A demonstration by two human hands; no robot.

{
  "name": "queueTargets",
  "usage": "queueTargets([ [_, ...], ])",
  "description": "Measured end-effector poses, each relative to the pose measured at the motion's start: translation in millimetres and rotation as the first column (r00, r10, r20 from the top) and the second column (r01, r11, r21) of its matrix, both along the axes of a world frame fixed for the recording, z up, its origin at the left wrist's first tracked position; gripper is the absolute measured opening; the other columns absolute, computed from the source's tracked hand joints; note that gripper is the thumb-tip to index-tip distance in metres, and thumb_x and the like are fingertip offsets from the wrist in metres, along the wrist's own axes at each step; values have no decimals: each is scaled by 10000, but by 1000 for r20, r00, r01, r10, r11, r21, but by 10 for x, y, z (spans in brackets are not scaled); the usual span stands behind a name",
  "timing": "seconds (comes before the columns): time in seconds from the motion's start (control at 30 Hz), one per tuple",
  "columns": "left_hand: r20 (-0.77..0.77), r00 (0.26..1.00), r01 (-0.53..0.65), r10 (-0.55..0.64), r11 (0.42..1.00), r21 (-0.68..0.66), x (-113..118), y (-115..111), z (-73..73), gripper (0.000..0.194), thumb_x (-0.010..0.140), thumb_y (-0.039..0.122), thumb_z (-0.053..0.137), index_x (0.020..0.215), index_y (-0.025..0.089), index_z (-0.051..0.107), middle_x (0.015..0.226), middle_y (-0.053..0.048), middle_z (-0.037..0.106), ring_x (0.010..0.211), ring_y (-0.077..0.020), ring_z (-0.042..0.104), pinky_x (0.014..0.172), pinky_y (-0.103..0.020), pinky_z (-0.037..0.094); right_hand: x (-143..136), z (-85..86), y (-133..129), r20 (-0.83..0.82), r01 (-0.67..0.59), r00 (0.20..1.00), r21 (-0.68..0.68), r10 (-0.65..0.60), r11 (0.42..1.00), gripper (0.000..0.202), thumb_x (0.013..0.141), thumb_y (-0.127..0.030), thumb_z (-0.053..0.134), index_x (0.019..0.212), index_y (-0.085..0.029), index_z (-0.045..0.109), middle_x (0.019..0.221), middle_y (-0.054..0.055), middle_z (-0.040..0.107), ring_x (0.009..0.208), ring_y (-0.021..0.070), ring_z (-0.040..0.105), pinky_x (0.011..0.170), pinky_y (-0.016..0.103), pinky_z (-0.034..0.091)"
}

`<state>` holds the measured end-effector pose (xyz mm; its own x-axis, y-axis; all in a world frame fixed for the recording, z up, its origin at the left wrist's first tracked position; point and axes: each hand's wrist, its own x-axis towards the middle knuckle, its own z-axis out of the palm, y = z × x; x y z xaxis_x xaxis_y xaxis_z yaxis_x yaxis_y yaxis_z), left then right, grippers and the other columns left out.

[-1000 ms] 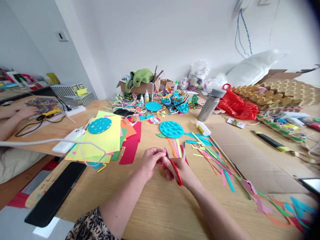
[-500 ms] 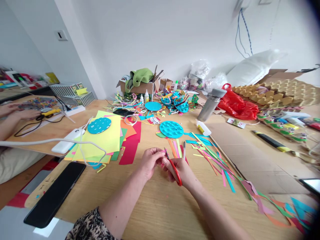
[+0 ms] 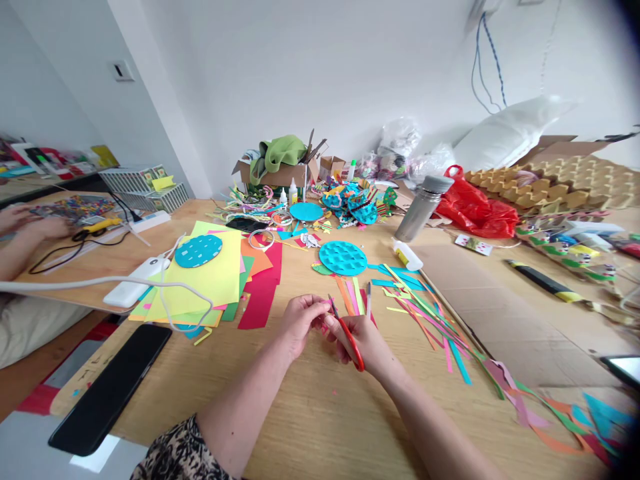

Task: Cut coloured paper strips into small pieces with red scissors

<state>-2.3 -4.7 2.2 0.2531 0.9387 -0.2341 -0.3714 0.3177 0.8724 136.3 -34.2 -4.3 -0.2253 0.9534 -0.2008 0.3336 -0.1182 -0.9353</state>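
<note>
My right hand point(image 3: 356, 337) is closed round red-handled scissors point(image 3: 354, 347), whose dark blades point up and away. Close beside it, my left hand point(image 3: 304, 323) pinches a small pink piece of paper point(image 3: 327, 305) near the blades. The two hands meet over the wooden table point(image 3: 300, 413). Beyond them lies a blue disc with a raised grid point(image 3: 343, 259). Orange, pink and yellow-green strips point(image 3: 354, 297) and a pen point(image 3: 369, 300) lie just behind my right hand. How the fingertips overlap the paper is partly hidden.
Coloured sheets point(image 3: 210, 273) and a black phone point(image 3: 113, 387) lie at left, with a white cable. At right are paper strips point(image 3: 435, 313), flat cardboard point(image 3: 500, 307), a metal bottle point(image 3: 423, 208) and a cutter point(image 3: 543, 281). Another person's hands point(image 3: 43, 227) are at far left.
My hands and the scissors have hardly moved. The other person's hands at far left have shifted slightly.
</note>
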Motion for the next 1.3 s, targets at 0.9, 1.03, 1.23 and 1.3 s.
queueTargets([
  [0.9,-30,998,49,-49,999,-13,-29,23,-13,204,589,258,728,663,133,586,579,5,573,502,-74,481,496,-208,353,-3,34,-4,-34,-21,999,-34,20,999,504,778,-611,539,576,-150,531,396,10,545,327,96,472,339,186,336],
  [1.03,-29,999,40,-41,999,-7,-28,28,-25,208,592,259,730,676,129,591,581,2,579,500,-75,483,490,-205,353,2,7,4,-31,-22,999,-32,21,999,517,773,-629,533,583,-149,532,409,13,552,338,96,477,340,186,333],
  [1.23,-36,998,56,-55,998,5,-32,22,0,164,610,239,707,660,126,598,552,3,578,474,-71,475,470,-200,336,12,-8,5,-29,-36,999,0,35,999,523,786,-631,513,602,-143,546,425,16,561,356,97,478,360,190,341],
  [1.3,-40,998,57,-56,998,8,-32,20,8,159,609,236,705,656,125,602,548,3,579,471,-70,473,464,-199,326,11,3,0,-21,-34,999,-4,33,999,531,784,-640,507,594,-145,539,427,17,564,357,96,479,362,192,342],
])
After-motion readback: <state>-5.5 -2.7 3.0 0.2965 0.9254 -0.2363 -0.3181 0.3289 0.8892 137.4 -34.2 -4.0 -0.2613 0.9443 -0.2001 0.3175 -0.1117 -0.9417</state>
